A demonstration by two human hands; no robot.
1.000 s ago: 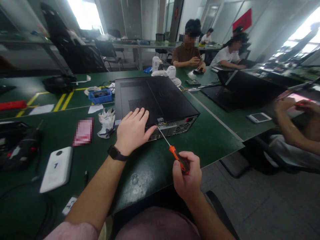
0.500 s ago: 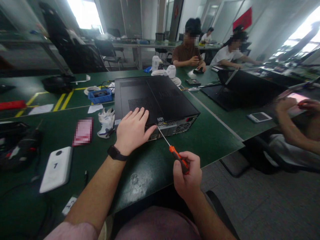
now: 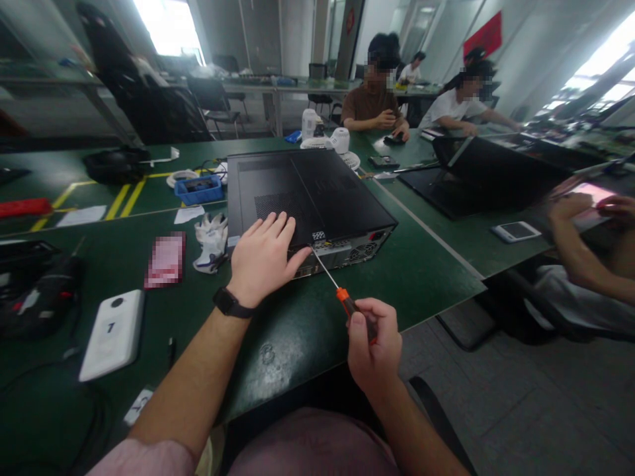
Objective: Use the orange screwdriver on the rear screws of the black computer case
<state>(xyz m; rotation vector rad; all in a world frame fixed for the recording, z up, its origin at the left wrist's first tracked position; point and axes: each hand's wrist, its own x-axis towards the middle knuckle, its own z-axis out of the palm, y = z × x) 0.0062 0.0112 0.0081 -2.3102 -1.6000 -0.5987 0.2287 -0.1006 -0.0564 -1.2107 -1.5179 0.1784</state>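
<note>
A black desktop computer case [image 3: 337, 192] lies flat on the green table, its rear panel with ports and a fan grille facing me. My left hand [image 3: 265, 254] rests open on the near left of its top, fingers stretched out and thumb along the rear edge. In my right hand [image 3: 374, 340] is a screwdriver [image 3: 343, 296] with an orange and dark handle. Its thin shaft slants up to the rear edge of the case, and the tip meets it just beside my left thumb. Whatever screw sits at the tip is too small to make out.
Left of the case are a white glove [image 3: 210, 241], a blue bin [image 3: 199, 190], a pink packet [image 3: 165, 259] and a white device marked 1 [image 3: 113, 334]. A phone [image 3: 516, 231] and black panels [image 3: 476, 175] lie to the right. Several people sit around the tables.
My right hand has shifted very slightly, and its grip on the screwdriver handle looks a little turned. My left hand and the case stay in place.
</note>
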